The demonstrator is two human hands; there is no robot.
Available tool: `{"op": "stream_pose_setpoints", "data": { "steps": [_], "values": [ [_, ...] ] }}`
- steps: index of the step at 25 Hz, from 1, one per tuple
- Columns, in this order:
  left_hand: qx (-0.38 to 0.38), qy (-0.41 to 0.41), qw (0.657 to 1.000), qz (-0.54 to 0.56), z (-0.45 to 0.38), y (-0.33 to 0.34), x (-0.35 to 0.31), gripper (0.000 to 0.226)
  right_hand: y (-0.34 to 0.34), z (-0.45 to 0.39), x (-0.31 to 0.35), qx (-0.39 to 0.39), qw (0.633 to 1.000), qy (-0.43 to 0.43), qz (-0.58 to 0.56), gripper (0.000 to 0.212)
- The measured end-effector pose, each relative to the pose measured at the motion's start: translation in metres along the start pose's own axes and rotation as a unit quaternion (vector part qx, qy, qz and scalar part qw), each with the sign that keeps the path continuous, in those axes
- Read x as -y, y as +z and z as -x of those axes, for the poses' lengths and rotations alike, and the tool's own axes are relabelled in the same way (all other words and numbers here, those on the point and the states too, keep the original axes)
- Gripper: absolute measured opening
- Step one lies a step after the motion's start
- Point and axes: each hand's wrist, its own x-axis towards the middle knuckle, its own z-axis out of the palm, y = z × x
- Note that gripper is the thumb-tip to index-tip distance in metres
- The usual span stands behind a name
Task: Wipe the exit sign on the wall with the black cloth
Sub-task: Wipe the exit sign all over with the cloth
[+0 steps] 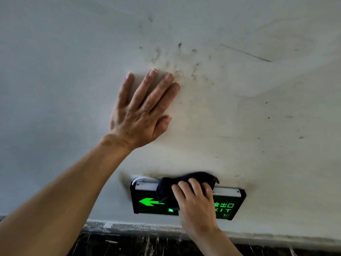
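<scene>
My left hand lies flat, fingers spread toward one o'clock, forearm bare. My right hand, at five o'clock from it, curls closed, knuckles up.

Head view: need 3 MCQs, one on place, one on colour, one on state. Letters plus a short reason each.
1. Where is the black cloth?
A. on the floor
B. on the top edge and face of the exit sign
C. under the left hand

2. What colour is the lit arrow on the sign?
A. red
B. green
C. white

3. What is the left hand doing?
A. lying flat and open on the wall
B. gripping the sign
C. holding the cloth

Answers:
1 B: the right hand presses the cloth over the sign's upper middle.
2 B: the arrow glows green and points left.
3 A: its fingers are spread on bare wall well above the sign.
</scene>
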Motion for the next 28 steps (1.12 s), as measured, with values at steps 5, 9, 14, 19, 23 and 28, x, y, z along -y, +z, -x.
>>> {"op": "stream_pose_setpoints", "data": {
  "steps": [5, 9, 14, 19, 23, 28],
  "values": [
    [-0.007, 0.002, 1.0, 0.001, -0.001, 0.0, -0.002, 0.064, 0.002, 0.015, -0.033, 0.014, 1.0, 0.0, -0.002, 0.067],
    [-0.009, 0.003, 1.0, -0.002, -0.001, -0.001, 0.0, 0.064, 0.005, 0.021, -0.049, 0.005, 1.0, -0.005, 0.005, 0.072],
    [-0.007, 0.005, 1.0, -0.004, 0.0, -0.001, 0.0, 0.064, 0.008, 0.03, -0.072, -0.003, 1.0, -0.003, 0.01, 0.076],
    [-0.007, 0.006, 1.0, -0.003, 0.0, -0.002, 0.0, 0.063, 0.009, 0.034, -0.096, -0.028, 0.999, -0.023, 0.029, 0.078],
    [-0.008, 0.006, 1.0, -0.005, 0.0, -0.001, 0.0, 0.064, 0.007, 0.039, -0.108, -0.032, 0.999, -0.02, 0.028, 0.083],
    [-0.014, 0.008, 1.0, -0.009, 0.001, 0.0, 0.001, 0.064, -0.001, 0.035, -0.099, -0.017, 0.999, 0.046, 0.01, 0.078]
  ]
}}
